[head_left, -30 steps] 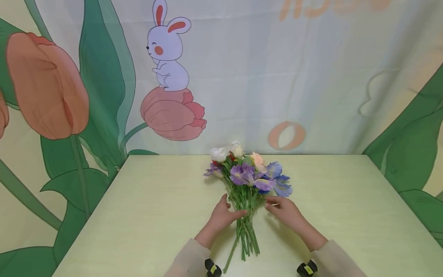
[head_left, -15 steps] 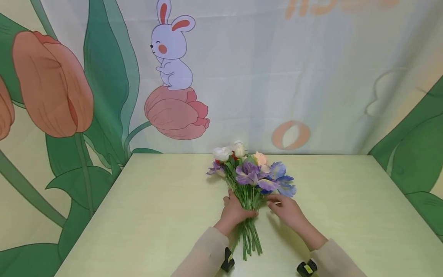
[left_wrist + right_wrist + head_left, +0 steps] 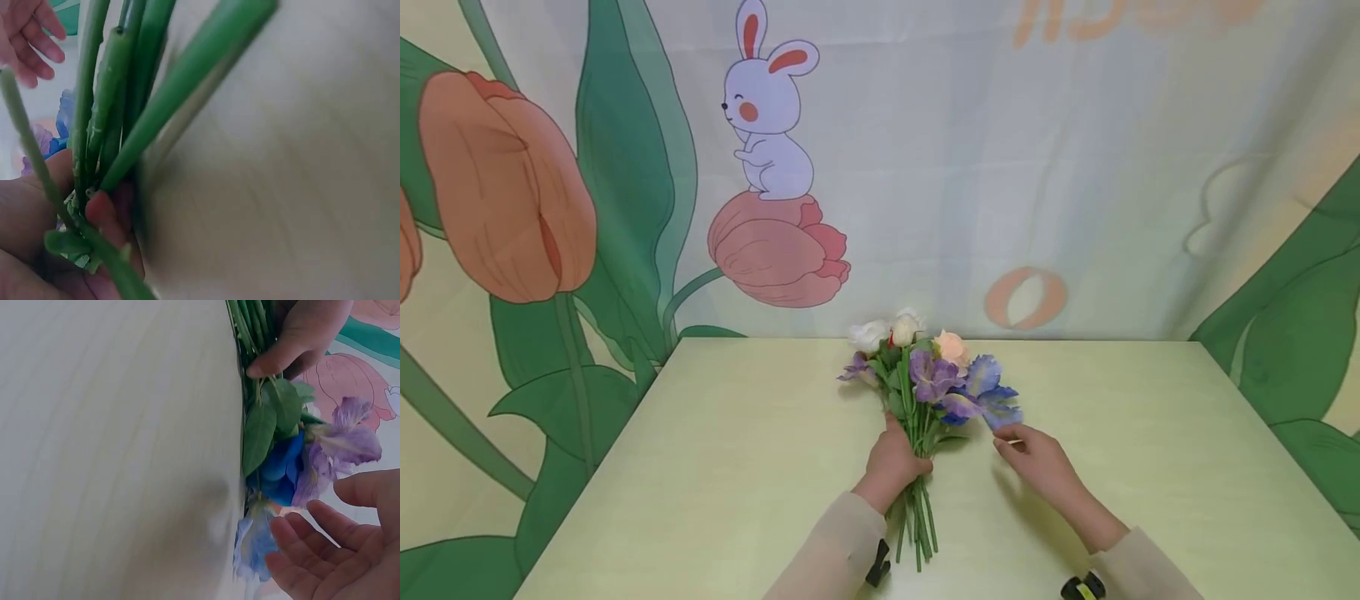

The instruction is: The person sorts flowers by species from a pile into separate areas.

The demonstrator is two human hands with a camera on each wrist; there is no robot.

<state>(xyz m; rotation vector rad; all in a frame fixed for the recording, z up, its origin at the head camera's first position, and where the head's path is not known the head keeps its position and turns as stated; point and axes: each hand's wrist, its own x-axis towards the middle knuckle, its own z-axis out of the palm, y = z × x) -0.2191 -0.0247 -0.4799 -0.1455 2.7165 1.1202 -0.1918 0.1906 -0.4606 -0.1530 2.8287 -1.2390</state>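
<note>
A bouquet of flowers (image 3: 935, 377) with white, peach, purple and blue blooms is gathered at the middle of the table. My left hand (image 3: 891, 462) grips its green stems (image 3: 119, 106), thumb across the front and fingers wrapped round behind; the cut ends stick out below. Beside the blue iris (image 3: 992, 398) on the right, my right hand (image 3: 1037, 462) is held with its fingers loosely bent. In the right wrist view that right hand (image 3: 337, 544) has nothing between its fingers, close to the blue and purple petals (image 3: 344, 434). Whether a fingertip touches a petal I cannot tell.
The pale yellow-green table (image 3: 737, 467) reaches back to a printed cloth (image 3: 925, 167) showing tulips and a rabbit. Black cameras (image 3: 1082, 587) are strapped at both sleeves.
My left hand has closed round the stems and lifted and drawn the bouquet slightly left. My right hand has shifted a little to the right, away from the stems.
</note>
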